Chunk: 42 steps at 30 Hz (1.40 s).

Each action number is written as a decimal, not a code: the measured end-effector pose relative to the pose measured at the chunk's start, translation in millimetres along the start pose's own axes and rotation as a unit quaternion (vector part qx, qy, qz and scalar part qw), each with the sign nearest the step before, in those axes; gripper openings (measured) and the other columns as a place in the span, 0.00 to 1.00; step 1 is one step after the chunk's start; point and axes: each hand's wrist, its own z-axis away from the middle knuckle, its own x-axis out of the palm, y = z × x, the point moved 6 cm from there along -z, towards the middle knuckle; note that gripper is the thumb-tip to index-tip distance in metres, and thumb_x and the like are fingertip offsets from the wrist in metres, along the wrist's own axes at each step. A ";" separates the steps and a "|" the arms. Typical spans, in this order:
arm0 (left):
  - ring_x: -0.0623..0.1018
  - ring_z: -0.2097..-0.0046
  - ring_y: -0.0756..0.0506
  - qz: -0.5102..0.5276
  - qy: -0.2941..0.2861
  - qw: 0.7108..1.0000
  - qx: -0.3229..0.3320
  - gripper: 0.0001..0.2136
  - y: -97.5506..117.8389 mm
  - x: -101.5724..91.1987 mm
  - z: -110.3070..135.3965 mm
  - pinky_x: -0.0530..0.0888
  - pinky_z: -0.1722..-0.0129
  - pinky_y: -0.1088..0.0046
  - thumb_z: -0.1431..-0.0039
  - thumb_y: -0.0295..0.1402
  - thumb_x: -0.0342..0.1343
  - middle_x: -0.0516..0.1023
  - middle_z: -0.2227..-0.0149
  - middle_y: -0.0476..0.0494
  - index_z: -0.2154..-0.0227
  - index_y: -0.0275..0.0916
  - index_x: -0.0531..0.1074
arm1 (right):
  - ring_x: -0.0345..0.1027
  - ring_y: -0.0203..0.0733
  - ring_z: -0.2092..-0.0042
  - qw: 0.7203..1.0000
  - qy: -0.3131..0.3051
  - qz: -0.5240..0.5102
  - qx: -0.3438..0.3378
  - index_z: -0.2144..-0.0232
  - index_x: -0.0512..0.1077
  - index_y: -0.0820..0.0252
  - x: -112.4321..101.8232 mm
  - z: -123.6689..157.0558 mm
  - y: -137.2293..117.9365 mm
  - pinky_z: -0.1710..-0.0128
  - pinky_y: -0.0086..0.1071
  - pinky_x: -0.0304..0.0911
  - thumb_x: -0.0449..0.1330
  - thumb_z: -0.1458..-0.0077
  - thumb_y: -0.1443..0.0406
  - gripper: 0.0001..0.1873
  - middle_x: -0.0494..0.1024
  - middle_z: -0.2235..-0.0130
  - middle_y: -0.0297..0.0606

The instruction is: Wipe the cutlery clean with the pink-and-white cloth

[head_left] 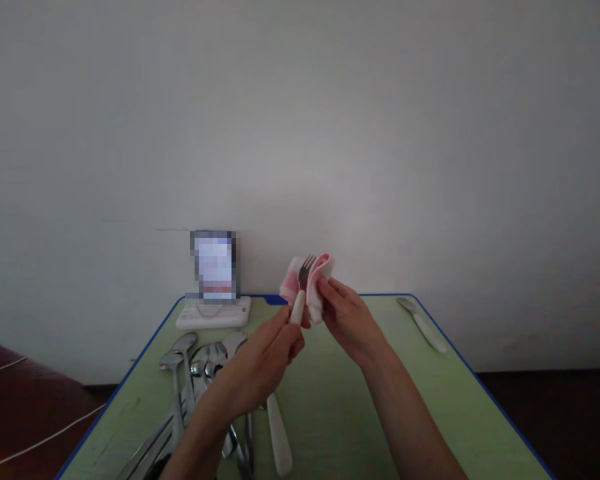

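Note:
A fork [298, 305] with a white handle and metal tines points up and away from me above the far part of the table. My left hand [275, 347] is closed around its handle. In my right hand [347, 313] a folded pink and white cloth [321, 277] is pinched, its folds lying on both sides of the fork's head. The tines show between the folds; whether the cloth presses on the metal I cannot tell. Under and beside my left forearm lies a pile of metal spoons [177, 363] and other cutlery, partly hidden by the arm.
The green table [340, 413] has a blue edge and stands against a grey wall. At its back left a lit, blurred-out screen [215, 267] rises behind a white box-like device [214, 313]. Another white-handled utensil [425, 330] lies at the right edge; a white-handled piece [279, 437] lies near front.

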 end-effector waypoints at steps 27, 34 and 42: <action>0.63 0.76 0.51 -0.089 -0.075 0.992 0.044 0.15 1.0 11.3 -8.5 0.60 0.76 0.77 0.38 0.43 0.39 0.64 0.78 0.54 0.72 0.39 0.62 | 0.53 0.30 0.79 0.998 0.047 0.008 -0.042 0.73 0.70 0.62 5.2 1.5 0.9 0.81 0.26 0.49 0.61 0.55 0.53 0.17 0.67 0.79 0.29; 0.63 0.77 0.50 -0.140 -0.020 0.990 0.021 0.21 -5.2 -2.2 -11.6 0.59 0.76 0.75 0.38 0.45 0.35 0.61 0.81 0.54 0.73 0.39 0.67 | 0.54 0.31 0.78 0.989 0.103 0.099 -0.040 0.73 0.68 0.62 -7.6 2.9 -6.7 0.80 0.25 0.49 0.57 0.51 0.54 0.15 0.66 0.79 0.29; 0.64 0.76 0.49 -0.131 0.176 0.975 0.041 0.19 10.0 -33.6 -4.2 0.57 0.76 0.75 0.38 0.47 0.36 0.62 0.81 0.54 0.79 0.41 0.58 | 0.53 0.29 0.78 0.948 -0.114 0.298 -0.012 0.70 0.68 0.62 -6.3 19.0 -26.4 0.80 0.25 0.46 0.56 0.48 0.55 0.15 0.65 0.78 0.29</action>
